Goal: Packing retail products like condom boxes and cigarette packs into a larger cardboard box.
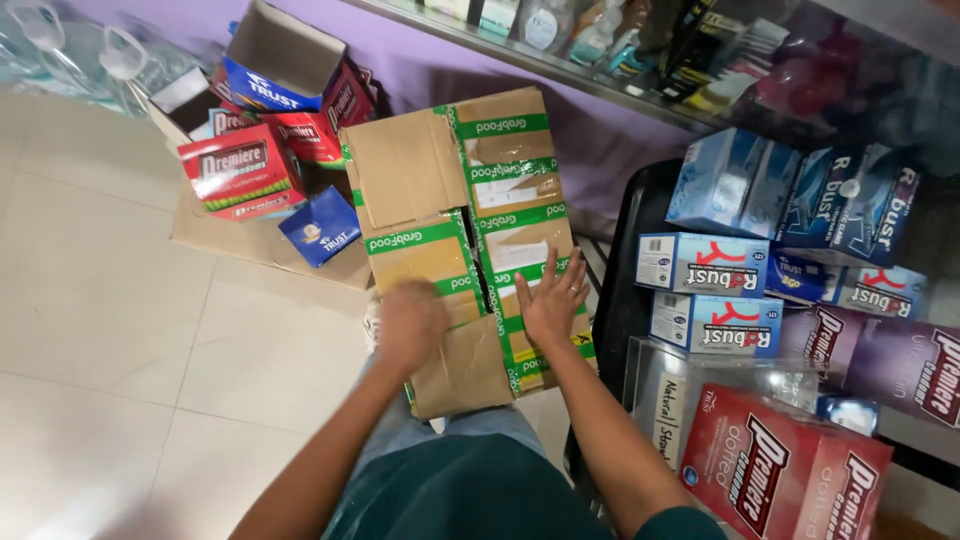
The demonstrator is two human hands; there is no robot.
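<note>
While it rests on the tiled floor (120, 330) before the person's knees, the carton (465, 230) is pressed from above: the right hand (550, 300) is laid flat on its top, fingers spread, and the left hand (408, 322), blurred, is set on a near flap; its grip cannot be told. Green tape is seen across the flaps. Red and blue boxes (260, 160) are piled behind it, and more boxes (715, 290) are stacked at right.
</note>
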